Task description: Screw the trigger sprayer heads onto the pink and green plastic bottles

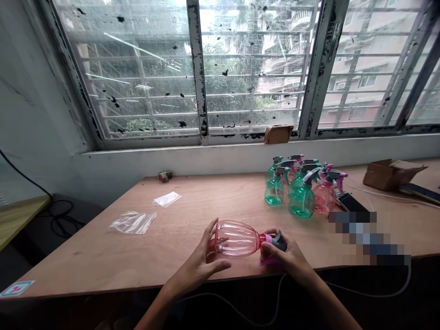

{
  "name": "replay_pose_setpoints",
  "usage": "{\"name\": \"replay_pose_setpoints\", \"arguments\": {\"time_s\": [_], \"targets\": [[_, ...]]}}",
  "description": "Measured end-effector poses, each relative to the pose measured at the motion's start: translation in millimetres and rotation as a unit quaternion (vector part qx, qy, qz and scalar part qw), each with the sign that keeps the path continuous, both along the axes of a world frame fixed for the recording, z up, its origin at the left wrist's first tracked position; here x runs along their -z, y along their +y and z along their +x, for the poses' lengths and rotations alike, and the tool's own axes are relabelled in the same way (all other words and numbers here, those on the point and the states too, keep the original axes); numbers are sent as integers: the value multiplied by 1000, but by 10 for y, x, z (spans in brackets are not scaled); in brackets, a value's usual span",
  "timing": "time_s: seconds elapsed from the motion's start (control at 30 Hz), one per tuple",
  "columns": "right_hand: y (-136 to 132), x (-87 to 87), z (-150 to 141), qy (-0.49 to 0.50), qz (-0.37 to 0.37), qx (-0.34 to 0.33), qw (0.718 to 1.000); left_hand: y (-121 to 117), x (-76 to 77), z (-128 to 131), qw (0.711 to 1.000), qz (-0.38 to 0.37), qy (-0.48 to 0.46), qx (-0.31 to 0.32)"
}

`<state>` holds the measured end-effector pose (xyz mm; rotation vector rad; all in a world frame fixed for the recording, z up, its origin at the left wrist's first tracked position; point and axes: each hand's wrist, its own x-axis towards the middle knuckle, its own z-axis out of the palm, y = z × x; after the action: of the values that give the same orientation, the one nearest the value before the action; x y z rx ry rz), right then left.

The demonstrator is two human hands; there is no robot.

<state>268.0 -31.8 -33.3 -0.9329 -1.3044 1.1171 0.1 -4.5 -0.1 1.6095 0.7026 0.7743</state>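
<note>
Over the near edge of the wooden surface (pixel 192 197), I see the pink spray bottle (pixel 237 238) lying sideways between both hands, base toward nine o'clock, head toward three. The right hand (pixel 288 254) grasps its neck; the left hand (pixel 197 265) loosely cups the base, thumb free. More spray bottles (pixel 302 201) cluster at two o'clock, windows (pixel 230 68) at twelve.

The left grip (pixel 202 262) spreads in a loose cup — the right grip (pixel 286 253) curls closed.
</note>
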Motion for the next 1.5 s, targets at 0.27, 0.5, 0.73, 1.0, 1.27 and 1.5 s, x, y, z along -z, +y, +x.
{"name": "replay_pose_setpoints", "arguments": {"time_s": [0.27,0.5,0.73,1.0,1.27,1.5], "targets": [[-10,-16,-3,-12,1,-3,1000,-11,-10,6,999,33,8,-26],[-10,-4,3,-6,3,-16,1000,-19,-58,17,999,20,14,-36],[-7,2,-3,-4,1,-13,1000,7,18,-12,998,56,-4,-7],[-26,-22,-5,-11,-15,-6,1000,31,5,-4,999,21,16,-38],[-19,3,2,-3,-14,-16,1000,39,68,0,997,63,-37,-5],[-11,1,5,0,-18,-18,1000,33,38,0,999,41,-9,-24]]}}
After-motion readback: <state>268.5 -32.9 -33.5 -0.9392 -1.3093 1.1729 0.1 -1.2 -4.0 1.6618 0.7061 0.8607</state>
